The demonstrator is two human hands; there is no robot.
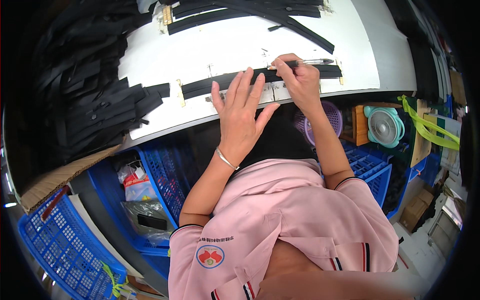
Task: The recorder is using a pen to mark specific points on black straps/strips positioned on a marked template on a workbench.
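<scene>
A long black zipper strip [197, 87] lies along the near edge of the white work surface [210, 47], running between two yellowish marks. My left hand [239, 107] rests on it with fingers stretched and spread, the thumb pointing right. In my right hand [301, 82] is a pen [317, 62] with a clear barrel, held between thumb and fingers with its clear end toward the right. The pen's tip is down at the strip's upper edge, partly hidden by the fingers. Small dark pen marks show on the white surface beside the strip.
A large heap of black zipper strips [95, 107] covers the table's left side. More black zippers [295, 30] lie at the far edge. Below the table are blue plastic crates [165, 185], a purple basket [327, 122] and a small turquoise fan [384, 126].
</scene>
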